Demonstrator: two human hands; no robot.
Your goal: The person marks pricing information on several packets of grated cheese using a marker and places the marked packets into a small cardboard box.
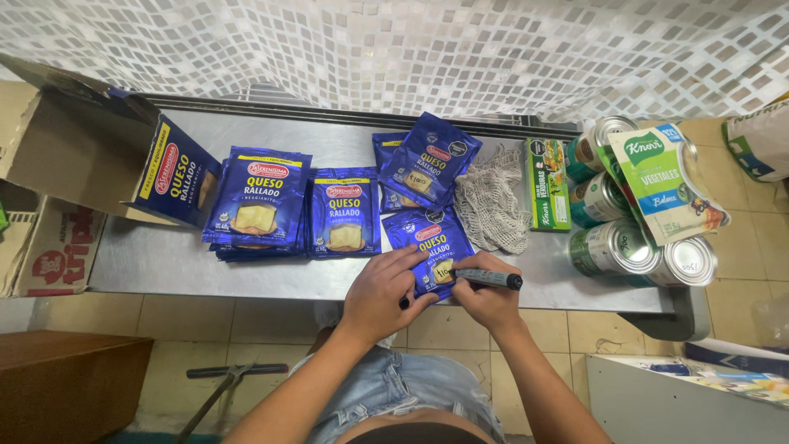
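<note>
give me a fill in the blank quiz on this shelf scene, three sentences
1. The right hand writes with a black ____ on a blue packet.
2. The left hand presses that packet onto the ____ shelf.
3. Between the packets and the green box lies a ____ bag.

Missing words: marker; metal; mesh
</note>
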